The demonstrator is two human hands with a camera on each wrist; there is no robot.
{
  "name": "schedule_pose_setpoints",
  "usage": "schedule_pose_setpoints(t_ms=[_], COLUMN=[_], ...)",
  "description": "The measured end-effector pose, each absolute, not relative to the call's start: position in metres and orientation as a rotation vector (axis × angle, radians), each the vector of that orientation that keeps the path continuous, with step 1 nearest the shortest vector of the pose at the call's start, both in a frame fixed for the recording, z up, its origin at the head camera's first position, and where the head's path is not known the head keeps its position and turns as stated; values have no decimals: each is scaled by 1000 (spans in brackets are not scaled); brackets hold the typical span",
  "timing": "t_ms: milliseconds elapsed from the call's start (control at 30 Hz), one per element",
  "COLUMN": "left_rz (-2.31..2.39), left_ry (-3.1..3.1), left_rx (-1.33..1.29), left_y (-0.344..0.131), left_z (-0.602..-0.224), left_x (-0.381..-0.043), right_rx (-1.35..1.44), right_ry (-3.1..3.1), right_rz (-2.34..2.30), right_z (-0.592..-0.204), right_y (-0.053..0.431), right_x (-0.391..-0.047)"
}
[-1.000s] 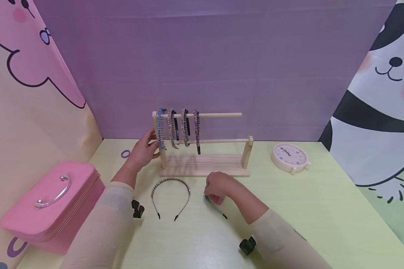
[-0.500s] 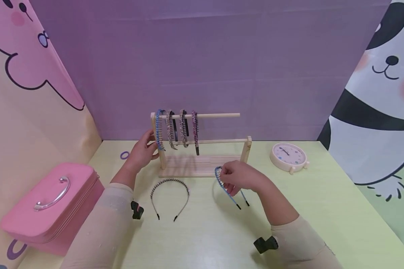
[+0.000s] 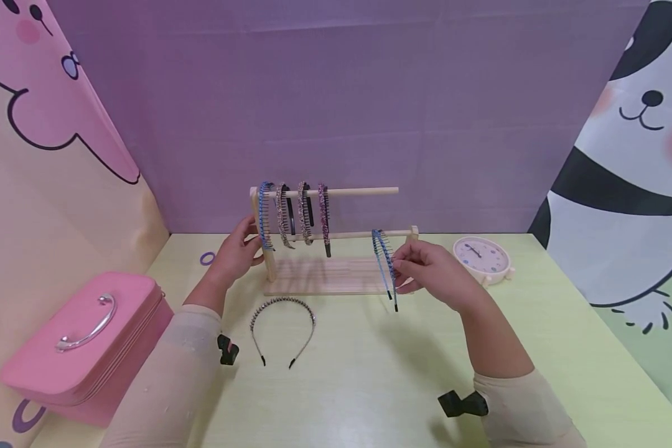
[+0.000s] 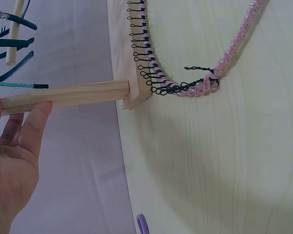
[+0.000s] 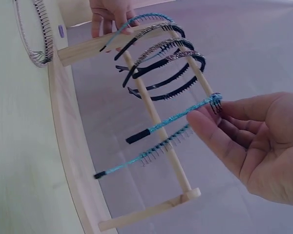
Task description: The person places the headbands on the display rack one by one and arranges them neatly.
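My right hand (image 3: 437, 274) pinches a blue comb headband (image 3: 392, 274) with its two black-tipped ends hanging down. The headband is at the right part of the lower rod of a wooden headband stand (image 3: 336, 277); whether it rests on that rod, I cannot tell. At the stand's left post, my left hand (image 3: 241, 249) grips the wood between thumb and fingers, as the left wrist view shows. Another blue headband (image 3: 265, 214), two glittery ones and a purple one (image 3: 324, 214) hang on the upper rod. A beaded headband (image 3: 282, 300) lies on the table before the stand.
To the left stands a pink case (image 3: 117, 298) with a silver handle (image 3: 89, 330). A pink round clock (image 3: 481, 256) lies right of the stand. Close to the left hand is a small purple ring (image 3: 207, 258). A purple backdrop (image 3: 336, 112) hangs behind the table.
My right hand has lifted the blue headband off the table, turned it ends down and carried it right and forward to the stand's lower rod. The left hand has kept its place.
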State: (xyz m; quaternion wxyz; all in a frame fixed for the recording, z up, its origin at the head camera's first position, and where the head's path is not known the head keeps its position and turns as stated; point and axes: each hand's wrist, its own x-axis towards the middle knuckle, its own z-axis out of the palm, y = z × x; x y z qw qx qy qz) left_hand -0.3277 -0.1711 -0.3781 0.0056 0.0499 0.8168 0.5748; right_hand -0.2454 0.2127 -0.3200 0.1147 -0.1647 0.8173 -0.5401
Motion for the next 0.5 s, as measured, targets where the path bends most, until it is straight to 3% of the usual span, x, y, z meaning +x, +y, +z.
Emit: schedule_pose_setpoints(t_ms=[500], left_rz=[1807], left_ry=[2546], left_rx=[152], left_y=[-171], left_z=[-379], left_x=[-329], right_rx=[-552], right_ry=[2544], right_rz=[-1870], right_z=[-295], right_y=[233], right_x=[-232])
